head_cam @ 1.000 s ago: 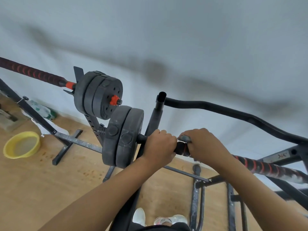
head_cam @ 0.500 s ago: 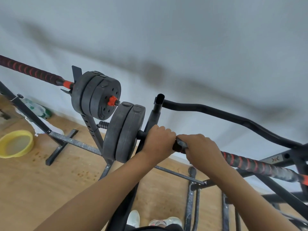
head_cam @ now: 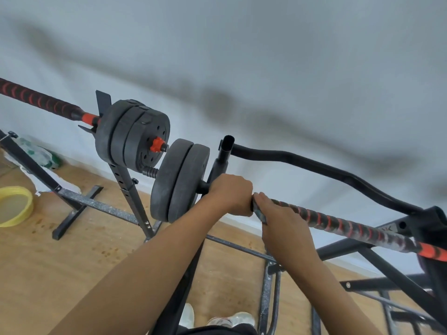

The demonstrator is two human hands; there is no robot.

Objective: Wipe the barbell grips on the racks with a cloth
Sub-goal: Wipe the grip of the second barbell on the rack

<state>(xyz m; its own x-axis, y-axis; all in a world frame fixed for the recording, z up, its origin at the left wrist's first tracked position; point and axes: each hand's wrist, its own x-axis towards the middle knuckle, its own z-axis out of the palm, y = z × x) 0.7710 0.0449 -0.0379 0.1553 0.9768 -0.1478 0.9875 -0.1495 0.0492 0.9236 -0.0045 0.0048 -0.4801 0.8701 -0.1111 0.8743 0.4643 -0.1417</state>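
Wooden floor (head_cam: 72, 262) below, pale wall behind.
Black steel rack (head_cam: 338, 174) with a curved top bar crosses centre to right. The near barbell (head_cam: 314, 217) lies on it, running from centre down to the right edge.
Its red-and-black spiral grip (head_cam: 358, 228) shows pale smears toward the right end.
Two dark plates (head_cam: 179, 182) sit on the near barbell's left end.
A far barbell (head_cam: 36, 99) with its own plates rests on a second stand, upper left.
Left hand (head_cam: 229, 194): fingers curled over the near barbell, just beside the plates.
Right hand (head_cam: 283, 226): close against the left hand, fingers wrapped round a dark cloth (head_cam: 259, 212) held on the left end of the grip.
Yellow basin (head_cam: 28, 207) on the floor, far left.
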